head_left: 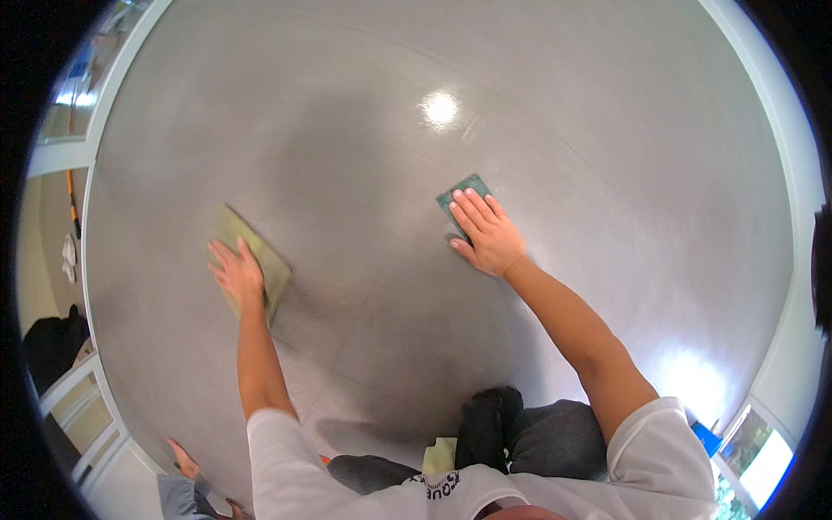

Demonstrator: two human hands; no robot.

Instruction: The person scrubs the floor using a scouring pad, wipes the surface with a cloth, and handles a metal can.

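Note:
My left hand (238,276) lies with spread fingers on a yellow-green cloth (269,264), which is flat on the smooth grey floor (373,286). The cloth's edges are slightly blurred. Farther right, my right hand (487,232) rests flat on a dark green scouring pad (472,184). Its fingers stretch over the pad and the thumb is held a little out to the side. Palm and fingers cover most of the pad, leaving its far corner showing. Both arms reach forward from white sleeves.
Another person's bare foot (184,458) is at the lower left. White frames (61,159) edge the floor on the left, with a black bag-like heap (56,347) beyond. A pale green cloth (440,455) is by my knees. A blue object (706,438) stands at lower right.

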